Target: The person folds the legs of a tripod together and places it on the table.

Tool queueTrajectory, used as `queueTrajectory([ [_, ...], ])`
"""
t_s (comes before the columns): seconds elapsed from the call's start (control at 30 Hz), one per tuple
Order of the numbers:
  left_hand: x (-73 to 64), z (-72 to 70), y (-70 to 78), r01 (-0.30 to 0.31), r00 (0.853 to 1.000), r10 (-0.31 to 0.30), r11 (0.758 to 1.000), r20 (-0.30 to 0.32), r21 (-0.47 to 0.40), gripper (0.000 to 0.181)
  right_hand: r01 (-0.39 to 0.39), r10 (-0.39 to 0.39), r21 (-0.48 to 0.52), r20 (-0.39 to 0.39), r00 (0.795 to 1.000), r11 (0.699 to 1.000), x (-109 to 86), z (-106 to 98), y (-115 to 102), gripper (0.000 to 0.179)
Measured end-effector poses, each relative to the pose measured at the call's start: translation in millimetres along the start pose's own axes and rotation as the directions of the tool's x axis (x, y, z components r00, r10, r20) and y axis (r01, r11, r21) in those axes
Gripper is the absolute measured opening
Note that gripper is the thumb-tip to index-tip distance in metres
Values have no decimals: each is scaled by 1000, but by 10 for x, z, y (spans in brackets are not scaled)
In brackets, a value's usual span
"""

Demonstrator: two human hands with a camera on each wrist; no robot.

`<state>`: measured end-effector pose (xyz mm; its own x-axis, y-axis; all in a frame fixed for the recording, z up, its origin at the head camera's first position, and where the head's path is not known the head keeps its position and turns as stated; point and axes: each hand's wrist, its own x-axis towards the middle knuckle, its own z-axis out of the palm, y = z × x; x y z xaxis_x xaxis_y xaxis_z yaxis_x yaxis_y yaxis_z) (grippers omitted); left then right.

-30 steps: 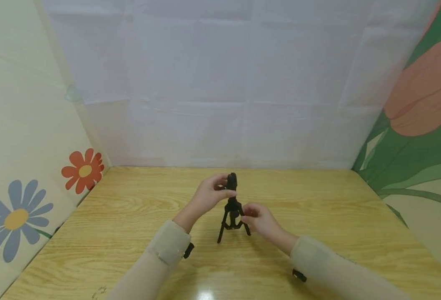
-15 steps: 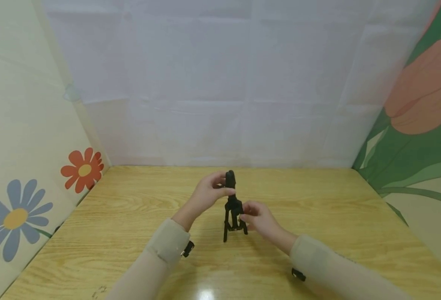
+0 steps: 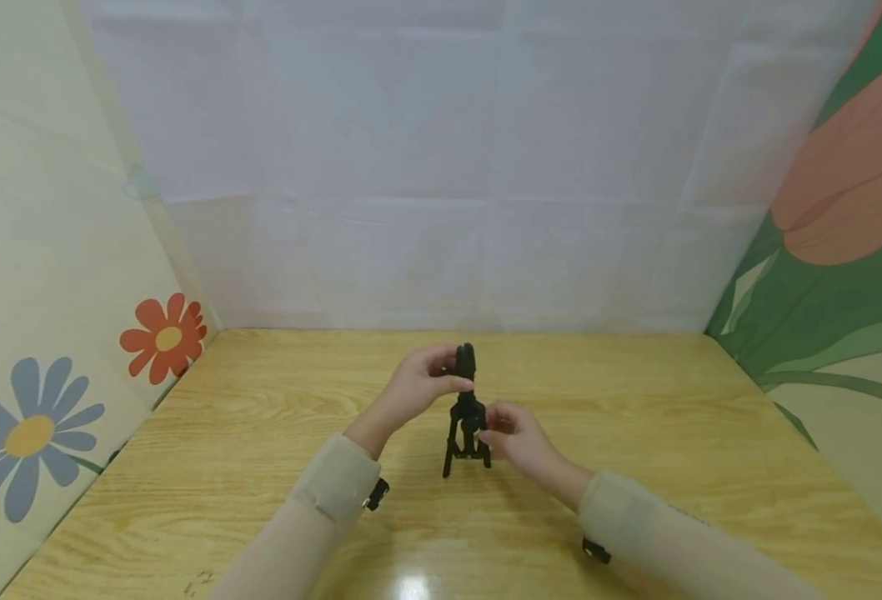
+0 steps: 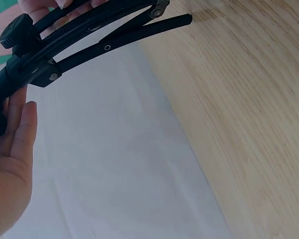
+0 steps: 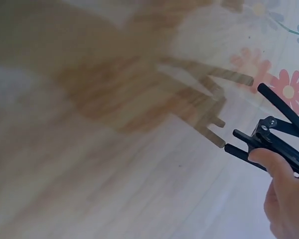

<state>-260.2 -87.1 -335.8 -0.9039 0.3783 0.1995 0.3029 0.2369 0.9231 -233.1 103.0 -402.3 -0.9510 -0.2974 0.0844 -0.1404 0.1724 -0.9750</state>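
A small black tripod (image 3: 468, 408) stands upright near the middle of the table, its legs only partly spread. My left hand (image 3: 418, 387) holds its upper part, thumb in front and fingers behind. Lower down, my right hand (image 3: 519, 437) pinches the leg on the right between thumb and fingers. In the left wrist view the hinged leg brace (image 4: 129, 30) and a knob (image 4: 16, 31) show, with the left hand (image 4: 15, 164) against the top end. The right wrist view has the right thumb (image 5: 271, 160) lying along a leg, with the feet close to their reflection in the tabletop.
The glossy wood-grain table (image 3: 261, 500) runs back to a white cloth (image 3: 411, 167). Flower-printed sheets flank it, with a blue flower (image 3: 32, 437) on the left and a tulip print (image 3: 854, 175) on the right. Dark wrist cameras (image 3: 376, 494) hang beneath both cuffs.
The tripod's legs have come closer together and the tripod has turned slightly. Both hands keep their grip in nearly the same places.
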Motion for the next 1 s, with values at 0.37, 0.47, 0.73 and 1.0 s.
queueTrajectory([
  [0.37,-2,-8,12,-30,998,29,999,56,15,34,31,-33,51,38,999,998,-8,-12,-1,6],
  [0.47,-7,-8,22,-38,997,37,999,74,14,36,30,-32,58,44,999,998,-2,-18,5,7],
  [0.73,-22,-12,44,-42,995,40,999,92,18,36,3,-8,75,64,998,997,-1,-29,-5,9],
  [1.0,-22,-26,49,-38,994,35,999,102,29,35,3,-9,66,92,996,998,18,-54,-4,8],
])
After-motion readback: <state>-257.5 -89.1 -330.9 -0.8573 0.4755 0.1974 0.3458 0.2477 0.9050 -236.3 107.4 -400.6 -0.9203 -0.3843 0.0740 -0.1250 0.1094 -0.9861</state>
